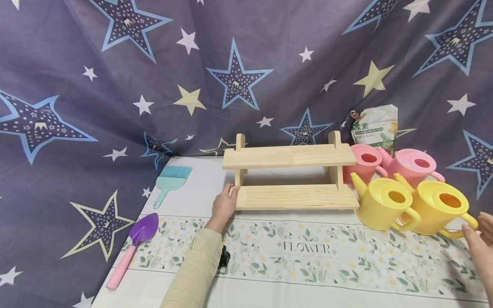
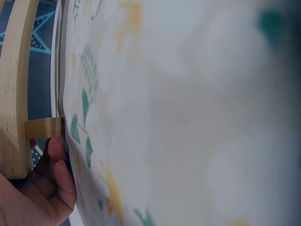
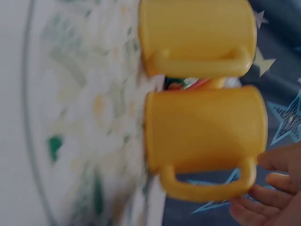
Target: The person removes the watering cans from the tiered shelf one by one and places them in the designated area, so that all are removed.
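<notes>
A two-tier light wooden shelf (image 1: 292, 197) stands on the table. My left hand (image 1: 225, 204) grips the left end of its lower board; in the left wrist view the fingers (image 2: 61, 181) curl beneath the board, beside a short wooden foot. On the right, my right hand (image 1: 481, 244) is at the handle of the outer yellow watering can (image 1: 431, 214), fingers loosely spread. In the right wrist view, the fingers (image 3: 268, 200) lie by the top of that handle and do not close round it. Another yellow watering can (image 1: 379, 209) stands beside it, close to the shelf's right end.
Behind the yellow cans are two pink watering cans (image 1: 410, 164) and a white printed bag (image 1: 375, 126) with a clip. At the left lie a teal brush (image 1: 171, 182) and a purple trowel with a pink handle (image 1: 123, 267). A star-patterned curtain (image 1: 154, 77) hangs behind the table.
</notes>
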Demonstrator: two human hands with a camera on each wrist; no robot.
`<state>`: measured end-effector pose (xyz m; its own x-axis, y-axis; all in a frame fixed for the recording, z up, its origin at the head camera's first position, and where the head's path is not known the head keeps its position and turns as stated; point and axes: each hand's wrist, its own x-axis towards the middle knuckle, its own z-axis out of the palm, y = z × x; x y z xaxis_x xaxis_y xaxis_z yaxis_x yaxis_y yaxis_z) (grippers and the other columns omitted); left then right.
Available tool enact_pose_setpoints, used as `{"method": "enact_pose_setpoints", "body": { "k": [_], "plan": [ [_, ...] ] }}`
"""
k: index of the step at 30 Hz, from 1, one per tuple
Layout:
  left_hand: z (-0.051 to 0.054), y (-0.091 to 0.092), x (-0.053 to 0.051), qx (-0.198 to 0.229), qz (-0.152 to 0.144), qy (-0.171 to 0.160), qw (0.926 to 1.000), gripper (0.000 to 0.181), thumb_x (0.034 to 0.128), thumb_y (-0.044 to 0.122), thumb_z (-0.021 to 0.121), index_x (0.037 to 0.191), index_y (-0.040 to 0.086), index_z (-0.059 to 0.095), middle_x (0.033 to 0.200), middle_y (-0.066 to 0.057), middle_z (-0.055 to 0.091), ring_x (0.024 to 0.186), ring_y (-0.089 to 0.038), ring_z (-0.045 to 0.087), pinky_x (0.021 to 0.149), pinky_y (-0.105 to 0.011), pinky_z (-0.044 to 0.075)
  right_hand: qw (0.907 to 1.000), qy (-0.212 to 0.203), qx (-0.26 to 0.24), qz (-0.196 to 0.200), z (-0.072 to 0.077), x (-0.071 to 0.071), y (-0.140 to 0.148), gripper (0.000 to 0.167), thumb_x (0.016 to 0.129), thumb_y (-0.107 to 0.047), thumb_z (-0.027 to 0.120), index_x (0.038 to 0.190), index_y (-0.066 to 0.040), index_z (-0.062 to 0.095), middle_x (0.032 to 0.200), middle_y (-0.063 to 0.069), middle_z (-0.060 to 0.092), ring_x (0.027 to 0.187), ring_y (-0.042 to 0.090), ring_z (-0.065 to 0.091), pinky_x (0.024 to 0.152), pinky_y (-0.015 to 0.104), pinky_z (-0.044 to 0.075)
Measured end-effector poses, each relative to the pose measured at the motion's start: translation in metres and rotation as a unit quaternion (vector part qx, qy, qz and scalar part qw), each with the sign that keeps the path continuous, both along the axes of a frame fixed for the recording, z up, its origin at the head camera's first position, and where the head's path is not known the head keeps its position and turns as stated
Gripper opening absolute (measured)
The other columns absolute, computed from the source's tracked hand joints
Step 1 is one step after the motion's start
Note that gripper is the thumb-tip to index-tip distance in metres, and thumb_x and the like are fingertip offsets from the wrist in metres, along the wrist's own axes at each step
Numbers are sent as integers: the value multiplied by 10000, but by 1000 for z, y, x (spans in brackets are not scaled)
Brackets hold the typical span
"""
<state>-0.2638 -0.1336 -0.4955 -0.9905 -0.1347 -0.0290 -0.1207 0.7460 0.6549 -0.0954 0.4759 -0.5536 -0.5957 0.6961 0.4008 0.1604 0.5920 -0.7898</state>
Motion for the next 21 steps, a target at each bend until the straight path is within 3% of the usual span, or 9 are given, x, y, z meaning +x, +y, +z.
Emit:
{"method": "enact_pose_setpoints", "body": {
  "k": [2, 5, 8, 11, 14, 17, 21],
  "plan": [
    [0, 0, 0, -38, -29, 48, 10000, 437, 1028, 465, 416, 1331, 177, 544, 1251, -139, 641, 998, -332, 644, 850, -476, 491, 9997, 208, 64, 55, 13, 1, -10, 484, 994, -104, 523, 1447, -260, 451, 1455, -27, 474, 1277, -80, 391, 1096, 202, 280],
    [2, 0, 0, -107, -65, 113, 9999, 441, 1027, 459, 422, 1328, 164, 553, 1259, -137, 637, 1048, -343, 634, 873, -483, 486, 9985, 494, 140, 209, 48, 7, -44, 453, 995, -79, 525, 1434, -183, 479, 1443, -1, 484, 1281, -52, 407, 1093, 193, 278],
    [3, 0, 1, -231, -86, 202, 9995, 438, 1027, 446, 433, 1320, 148, 565, 1239, -137, 643, 1073, -346, 623, 886, -490, 481, 9982, 436, -69, 396, 90, 16, -88, 448, 998, -57, 518, 1441, -110, 471, 1451, 74, 478, 1277, -41, 408, 1108, 219, 268],
    [5, 1, 1, -477, -127, 335, 9982, 436, 1031, 429, 438, 1309, 125, 579, 1203, -142, 646, 1079, -336, 614, 892, -486, 478, 9971, 268, -277, 661, 121, 21, -121, 455, 996, -47, 527, 1446, -81, 462, 1454, 108, 474, 1248, -47, 424, 1102, 235, 288],
    [8, 2, 1, -789, -190, 488, 9955, 439, 1034, 411, 443, 1310, 100, 583, 1188, -158, 627, 1073, -335, 610, 885, -486, 484, 9967, 12, -342, 739, 138, 21, -140, 442, 993, -80, 557, 1429, -115, 497, 1429, 25, 511, 1174, -86, 465, 1029, 160, 345],
    [10, 3, 3, -993, -243, 582, 9931, 450, 1027, 411, 459, 1331, 98, 572, 1199, -174, 596, 1072, -340, 597, 869, -492, 492, 9953, -102, -291, 923, 147, 18, -151, 407, 961, -92, 618, 1365, -102, 575, 1277, -106, 608, 1022, -164, 515, 880, 59, 398],
    [14, 3, 10, -1150, -347, 767, 9898, 463, 1013, 408, 492, 1356, 104, 554, 1243, -189, 562, 1120, -356, 557, 877, -511, 483, 9856, -76, 58, 1690, 151, 16, -166, 350, 932, -94, 665, 1272, -18, 636, 1083, -215, 638, 880, -232, 519, 747, 9, 409]
  ]
}}
